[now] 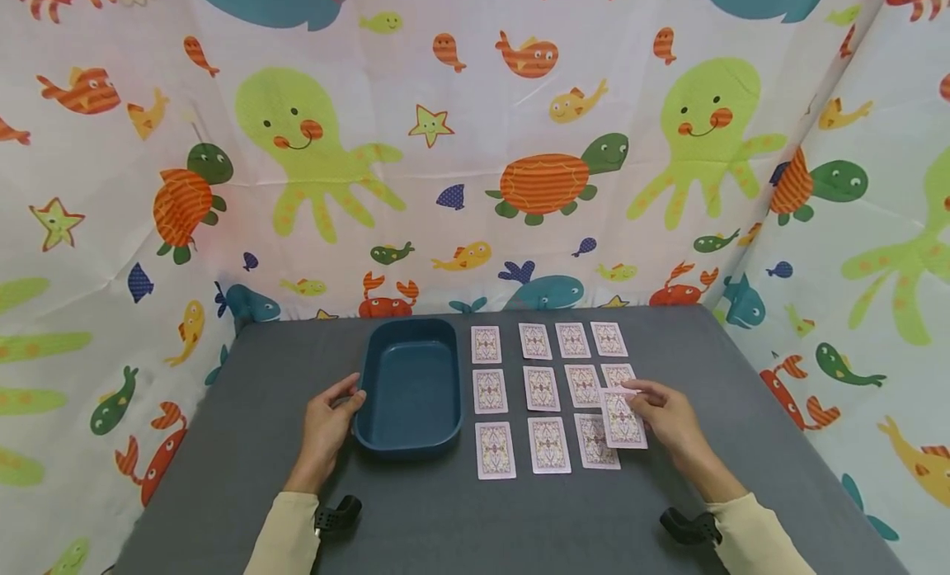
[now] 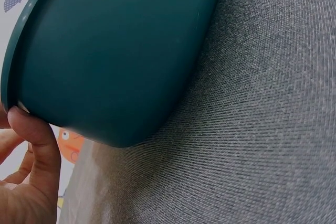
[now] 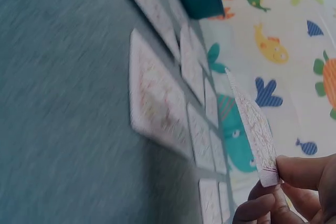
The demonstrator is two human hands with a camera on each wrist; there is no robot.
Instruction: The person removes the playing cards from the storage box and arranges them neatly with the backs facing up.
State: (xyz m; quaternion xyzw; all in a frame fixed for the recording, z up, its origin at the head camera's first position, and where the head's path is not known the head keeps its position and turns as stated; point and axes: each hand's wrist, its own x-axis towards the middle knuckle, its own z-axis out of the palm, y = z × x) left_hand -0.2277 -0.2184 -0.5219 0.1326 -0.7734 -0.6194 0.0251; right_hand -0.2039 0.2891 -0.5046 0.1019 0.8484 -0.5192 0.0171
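A face-down playing card (image 1: 623,418) with a patterned back is pinched by its edge between the thumb and fingers of my right hand (image 1: 671,418). It is raised over the right end of the nearest row of cards, partly covering a face-down card (image 1: 596,443) beneath it. The right wrist view shows this held card (image 3: 254,127) tilted, almost edge-on. My left hand (image 1: 330,422) holds the left rim of a dark blue-green plastic tray (image 1: 408,450). In the left wrist view the thumb (image 2: 32,129) presses just under the rim; the other fingers are partly hidden.
Several more face-down cards (image 1: 542,388) lie in rows right of the tray. The grey table (image 1: 475,525) ends at a sea-animal print curtain (image 1: 460,171) behind and at the sides. Black straps (image 1: 337,516) are on both wrists.
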